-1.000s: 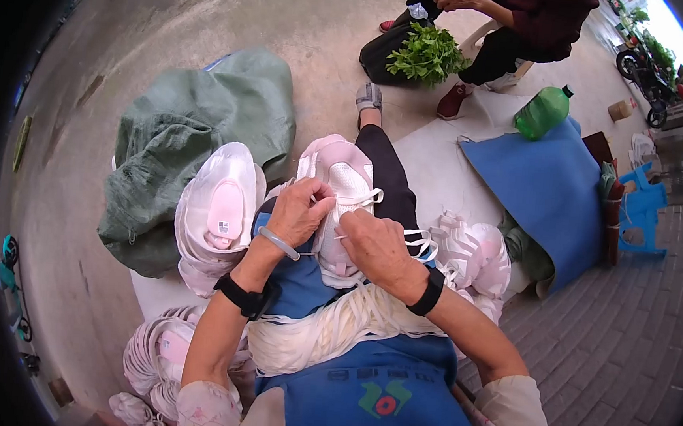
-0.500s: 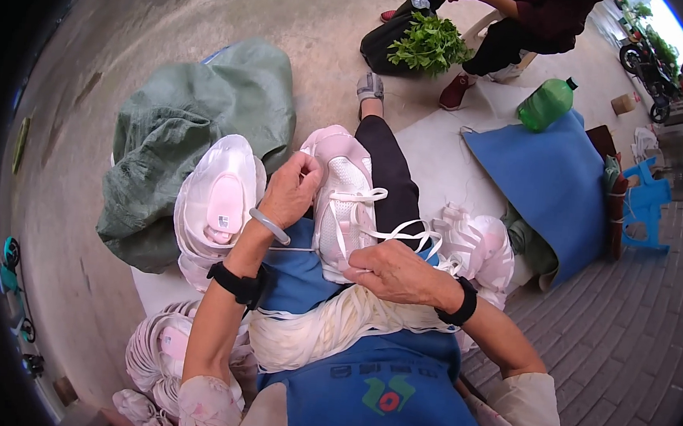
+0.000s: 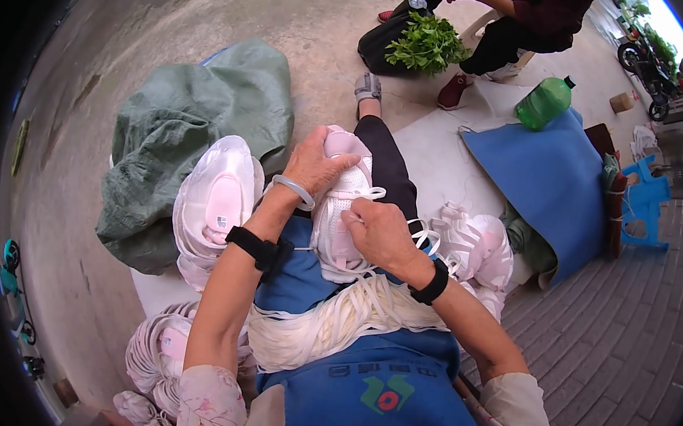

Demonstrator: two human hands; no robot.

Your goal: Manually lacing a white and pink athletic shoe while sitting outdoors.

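A pale pink and white sneaker [image 3: 330,245] lies on my lap over the blue apron [image 3: 289,287], toe pointing away from me. My left hand [image 3: 317,168] is wrapped over its toe end, thumb across the upper. Beside the lacing, my right hand [image 3: 387,236] is closed in a pinch on a white shoelace; its fingertips are partly hidden. A loose loop of that lace [image 3: 427,236] sticks out to the right of the hand. Across my lap, nearer to me, rests a thick bundle of cream laces [image 3: 333,331].
Nested shoe uppers [image 3: 219,212] stand at left, more stacked shoes [image 3: 154,350] below them, and others [image 3: 473,250] at right. A green tarp [image 3: 196,139], blue sheet [image 3: 550,180], green bottle [image 3: 545,104] and blue stool [image 3: 645,202] lie around. Another person [image 3: 520,35] sits ahead near leafy greens [image 3: 426,43].
My left hand has shifted up over the toe of the sneaker. My right hand has moved from the heel end up to the lacing, and the stretched lace is now slacker.
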